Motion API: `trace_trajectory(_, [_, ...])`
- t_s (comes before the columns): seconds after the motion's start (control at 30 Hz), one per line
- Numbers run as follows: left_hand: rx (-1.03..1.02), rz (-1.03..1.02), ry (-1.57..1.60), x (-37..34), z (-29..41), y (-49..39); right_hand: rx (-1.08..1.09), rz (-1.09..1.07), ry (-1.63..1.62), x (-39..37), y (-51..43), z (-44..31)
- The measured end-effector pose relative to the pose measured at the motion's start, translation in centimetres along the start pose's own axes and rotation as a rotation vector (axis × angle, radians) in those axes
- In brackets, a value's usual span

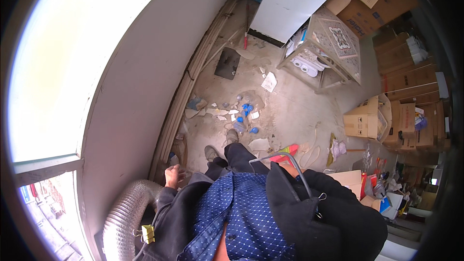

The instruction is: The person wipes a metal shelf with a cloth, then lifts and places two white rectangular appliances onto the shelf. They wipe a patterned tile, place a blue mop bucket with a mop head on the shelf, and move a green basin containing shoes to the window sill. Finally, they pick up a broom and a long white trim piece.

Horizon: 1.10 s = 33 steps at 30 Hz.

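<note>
My left hand (174, 176) is at the lower left, beside the bundle of long strips along the wall and above a silver flexible duct (125, 217). Its fingers look curled, and whether anything lies in them is unclear. On the right, only a bit of my right hand (289, 171) shows between the dark jacket and a grey bent metal rod (286, 154); its fingers are hidden. A red and yellow-green cloth or bag (286, 152) lies just beyond it. Blue plastic bottles or caps (253, 130) and broken white pieces (269, 82) are strewn on the floor before my shoes.
Long pale strips (197, 69) run along the left wall. A dark flat panel (227, 63) lies farther ahead. A small table (340, 40) stands at the upper right with white items beneath it. Cardboard boxes (362, 119) and mixed litter line the right side.
</note>
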<state>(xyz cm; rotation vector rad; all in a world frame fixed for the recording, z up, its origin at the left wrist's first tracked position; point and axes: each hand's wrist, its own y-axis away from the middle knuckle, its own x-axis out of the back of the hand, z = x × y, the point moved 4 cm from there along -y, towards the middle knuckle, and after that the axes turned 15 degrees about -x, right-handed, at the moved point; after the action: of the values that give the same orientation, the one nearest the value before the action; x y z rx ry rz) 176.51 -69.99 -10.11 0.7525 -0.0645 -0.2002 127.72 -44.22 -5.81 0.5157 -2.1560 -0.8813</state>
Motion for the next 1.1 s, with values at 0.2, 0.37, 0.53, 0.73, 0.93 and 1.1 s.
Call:
trace_trajectory(0.2, [-0.017,-0.062,-0.054,-6.0,5.4,-2.9,-0.113,-0.001,-0.067,0.9,0.3,0.1])
trace_trajectory(0.37, [0.015,-0.127,-0.146,-10.8,7.8,-6.0,-0.196,0.010,-0.086,5.4,-0.4,0.3])
trace_trajectory(0.53, [-0.053,-0.145,-0.323,-15.2,10.9,-7.2,-0.290,0.040,-0.048,14.3,-1.7,-2.0])
trace_trajectory(0.73, [-0.069,-0.119,-0.376,-18.3,14.1,-8.5,-0.354,0.145,-0.081,24.0,-5.7,-4.8])
trace_trajectory(0.93, [-0.068,-0.035,-0.331,-19.1,17.0,-10.6,-0.299,0.258,-0.192,28.5,-9.0,-5.4])
trace_trajectory(1.1, [-0.029,-0.027,-0.277,-21.3,18.7,-13.9,-0.398,0.107,-0.155,30.0,-10.1,-5.4])
